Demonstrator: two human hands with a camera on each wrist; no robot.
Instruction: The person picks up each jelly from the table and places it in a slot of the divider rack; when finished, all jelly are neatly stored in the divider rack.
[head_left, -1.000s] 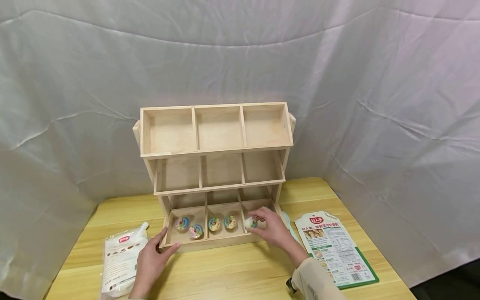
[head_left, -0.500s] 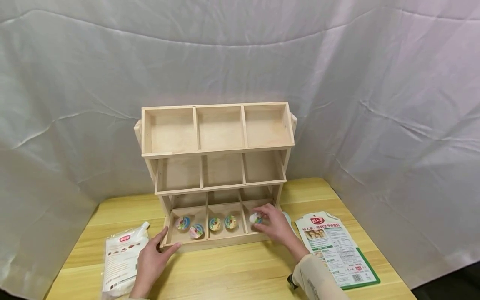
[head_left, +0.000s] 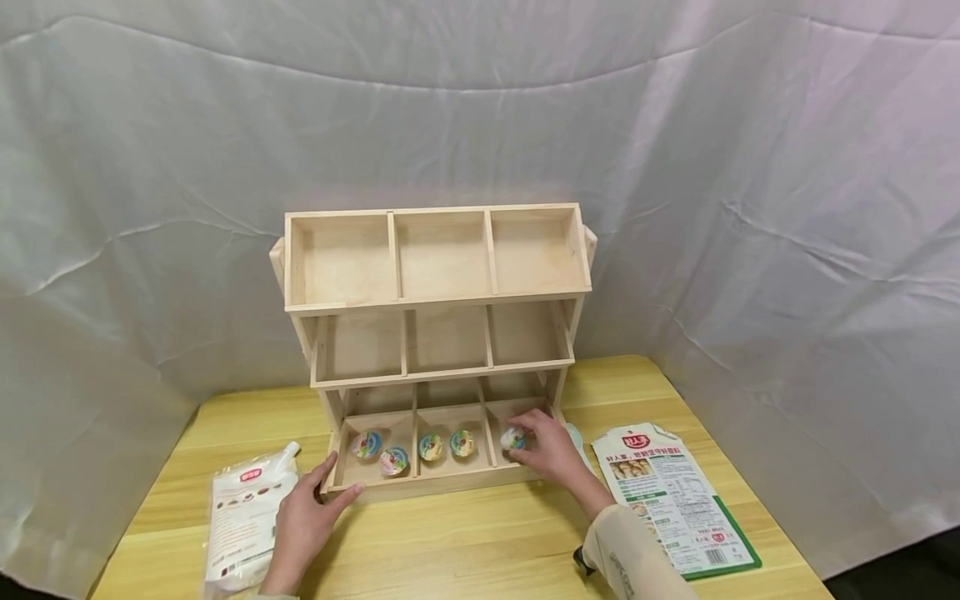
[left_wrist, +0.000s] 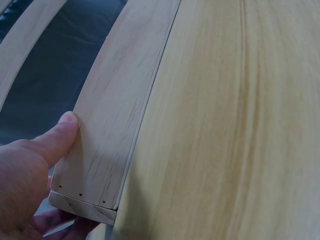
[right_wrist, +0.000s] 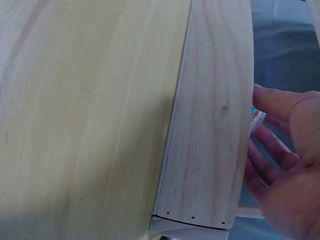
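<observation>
A three-tier wooden rack [head_left: 438, 301] stands on the table, each tier split into three compartments. My left hand [head_left: 303, 517] grips the front left corner of its bottom tier; in the left wrist view the thumb [left_wrist: 62, 132] lies against the front board. My right hand [head_left: 553, 450] pinches a small jelly cup [head_left: 513, 438] in the bottom right compartment. In the right wrist view, the front board [right_wrist: 210, 110] hides most of that cup. Two jelly cups [head_left: 393, 461] sit in the bottom left compartment and two more jelly cups [head_left: 462, 443] in the bottom middle one.
A white spouted pouch [head_left: 251, 517] lies on the table to the left. At the right lies a flat green-and-white printed food packet [head_left: 675, 496]. A pale blue object [head_left: 575, 440] shows partly beside the rack's right end. Grey cloth [head_left: 450, 125] hangs behind and around the table.
The jelly cup in my right hand has moved slightly right, away from the divider and further inside the bottom right compartment. My left hand has kept its place on the rack.
</observation>
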